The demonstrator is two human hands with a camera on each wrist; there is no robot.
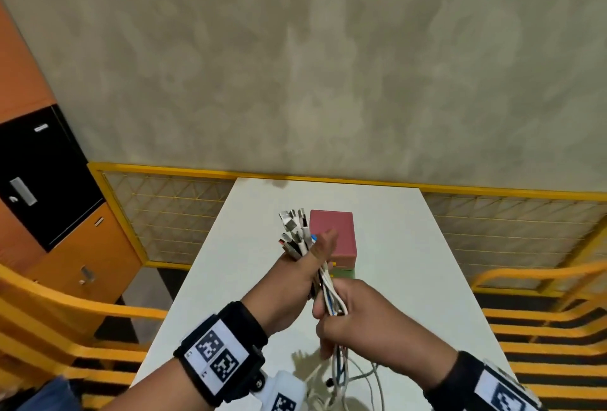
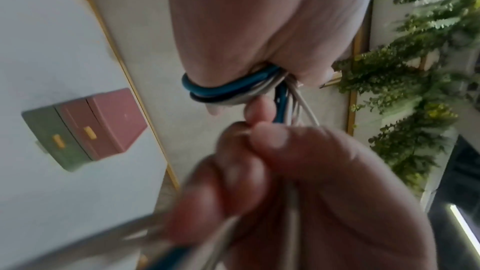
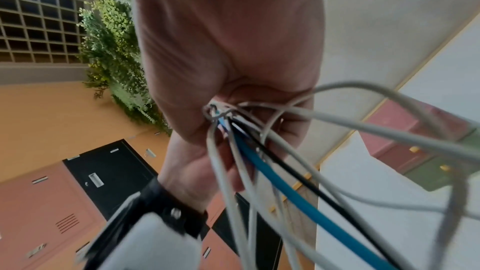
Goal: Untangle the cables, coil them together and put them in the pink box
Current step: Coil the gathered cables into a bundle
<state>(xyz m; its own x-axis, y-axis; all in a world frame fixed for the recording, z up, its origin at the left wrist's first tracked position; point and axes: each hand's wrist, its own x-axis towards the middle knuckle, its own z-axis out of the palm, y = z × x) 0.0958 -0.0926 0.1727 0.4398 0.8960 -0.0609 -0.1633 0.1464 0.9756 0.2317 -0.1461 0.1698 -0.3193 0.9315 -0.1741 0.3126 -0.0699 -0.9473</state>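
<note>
Slipping is the likeliest fault: the loose tails hanging below the right hand (image 1: 353, 318) toward the white bench (image 1: 410, 246) could snag and drag plugs from the left hand (image 1: 303, 271). That left hand is fisted round the bundle of white, blue and black cables (image 1: 331, 292) just under their connector ends. The right hand, just below it, is curled tight round the same strands. Beyond both hands, the closed pink plastic box (image 1: 333, 233) stands on a green one.
</note>
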